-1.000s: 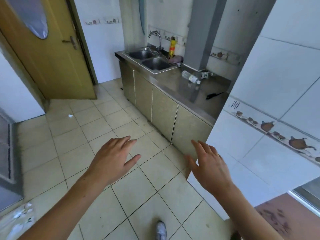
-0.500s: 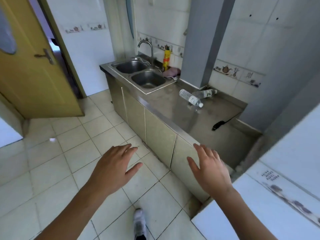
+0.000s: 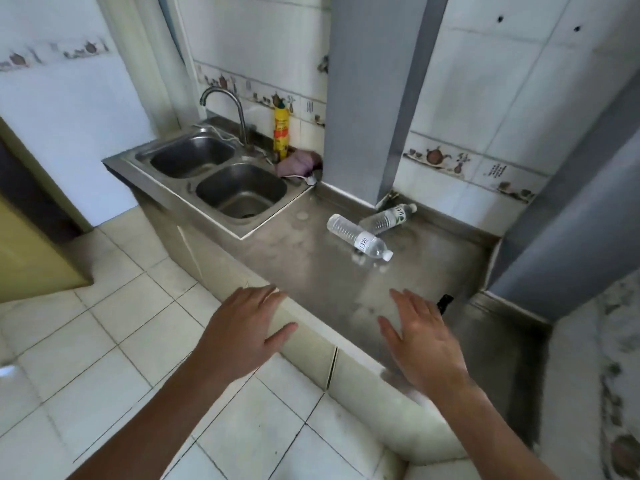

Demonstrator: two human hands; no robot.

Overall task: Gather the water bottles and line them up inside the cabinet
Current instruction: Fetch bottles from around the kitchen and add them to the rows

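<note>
Hovering palm-down above the front part of the steel countertop (image 3: 311, 271), both hands held nothing. The left hand (image 3: 242, 334) hung over the counter's front edge, its fingers extended and lying close together, the thumb splayed out to the right; whether the fingertips touched the edge could not be determined. The right hand (image 3: 420, 344) hung over the counter surface, its fingers straight and slightly fanned, the thumb held apart to the left. Contact with the steel could not be confirmed for either hand.

Two clear water bottles lay on their sides farther back on the countertop, well apart from both hands. The near bottle (image 3: 358, 238) pointed its white cap toward the front right. The far bottle (image 3: 387, 218) lay just behind it, cap toward the right, close to the grey pillar (image 3: 360, 98). The two bottles appeared to touch or nearly touch at their bases.

The cabinet doors (image 3: 308, 348) below the counter were closed. A double sink (image 3: 218, 178) occupied the left end of the counter, with a yellow bottle (image 3: 281, 131) and a pink cloth (image 3: 299, 162) behind it. A dark object (image 3: 444, 302) lay just beyond the right hand's fingertips.
</note>
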